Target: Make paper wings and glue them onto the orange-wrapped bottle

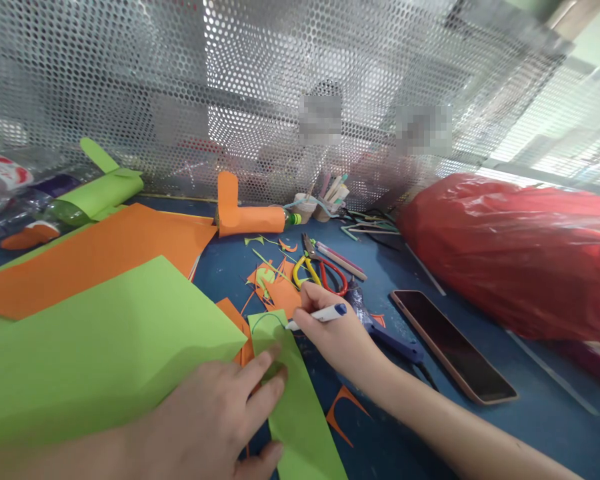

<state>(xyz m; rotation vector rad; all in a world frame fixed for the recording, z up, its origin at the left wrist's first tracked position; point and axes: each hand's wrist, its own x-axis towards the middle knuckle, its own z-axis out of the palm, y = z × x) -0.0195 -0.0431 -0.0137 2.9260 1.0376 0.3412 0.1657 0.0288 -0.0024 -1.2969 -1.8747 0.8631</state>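
A long strip of green paper [300, 407] lies on the blue table, with a curved pen line drawn across its far end. My left hand [225, 407] rests on the strip with its fingers spread, pressing on its left part. In my right hand [325, 320] is a white marker [325, 313] with a blue end, its tip touching the strip's far right corner at the end of the curve. Under my left wrist is a large green sheet [105, 353]; a sheet of orange paper [95, 260] lies partly beneath that.
Beyond my right hand lie scissors [333, 273], yellow-handled pliers [305, 263] and paper scraps [280, 290]. A glue gun [395, 343] and a phone [453, 347] are to the right, near a red plastic bag [510, 253]. Paper-wrapped bottles [253, 220] and pen cups [330, 200] stand along a perforated metal screen.
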